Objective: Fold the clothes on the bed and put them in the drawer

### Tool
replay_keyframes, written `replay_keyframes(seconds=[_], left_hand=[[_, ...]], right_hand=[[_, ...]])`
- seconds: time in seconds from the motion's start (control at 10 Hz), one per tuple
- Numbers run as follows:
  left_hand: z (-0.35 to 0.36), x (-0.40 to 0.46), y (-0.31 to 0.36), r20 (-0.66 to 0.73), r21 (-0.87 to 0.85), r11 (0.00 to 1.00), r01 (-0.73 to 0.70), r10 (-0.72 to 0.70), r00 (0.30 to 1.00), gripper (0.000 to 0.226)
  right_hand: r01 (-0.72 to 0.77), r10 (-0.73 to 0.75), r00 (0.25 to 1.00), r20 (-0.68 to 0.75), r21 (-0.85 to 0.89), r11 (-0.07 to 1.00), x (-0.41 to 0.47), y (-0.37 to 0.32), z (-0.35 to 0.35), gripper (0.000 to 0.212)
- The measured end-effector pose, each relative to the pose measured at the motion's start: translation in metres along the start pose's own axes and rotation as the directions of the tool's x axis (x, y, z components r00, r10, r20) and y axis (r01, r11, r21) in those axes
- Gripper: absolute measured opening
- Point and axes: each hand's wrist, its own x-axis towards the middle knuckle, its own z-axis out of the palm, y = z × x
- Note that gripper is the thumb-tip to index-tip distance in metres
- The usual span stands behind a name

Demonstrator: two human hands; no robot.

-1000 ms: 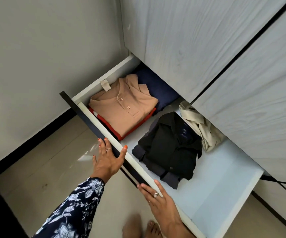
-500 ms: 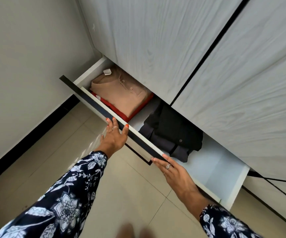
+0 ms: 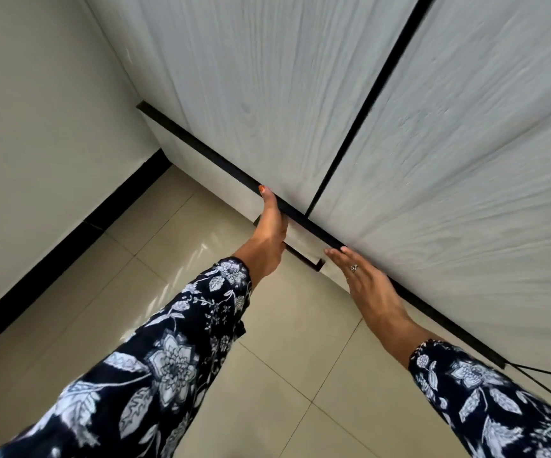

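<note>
Pale wardrobe doors (image 3: pixel 267 77), tiled floor (image 3: pixel 284 375)

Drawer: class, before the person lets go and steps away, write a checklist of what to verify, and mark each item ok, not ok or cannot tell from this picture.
1. Drawer pushed in under the wardrobe doors: ok, no interior shows.
2. Drawer front flush along its whole length: cannot tell, the view is steep and blurred.
3. No cloth caught at the black top edge: ok, none shows.
4. Left hand clear of the closing gap: ok, it presses the front from outside, thumb on the edge.
5. Right hand clear: ok, flat and open against the front.
6. All clothes folded inside: cannot tell, nothing inside is visible.
</note>
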Motion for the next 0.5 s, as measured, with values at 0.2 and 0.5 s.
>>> replay_keyframes(seconds=[0.2, 0.5], left_hand=[[0.007, 0.018, -0.002, 0.004, 0.058, 0.998, -0.040, 0.040, 0.999, 0.087], [-0.022, -0.028, -0.020, 0.062, 0.540, 0.821, -0.185, 0.180, 0.982, 0.067]], right_hand=[[-0.027, 0.028, 1.000, 0.013, -0.037, 0.999, 0.010, 0.010, 0.007, 0.075], [0.000, -0.048, 0.991, 0.128, 0.352, 0.936, 0.001, 0.026, -0.027, 0.066]])
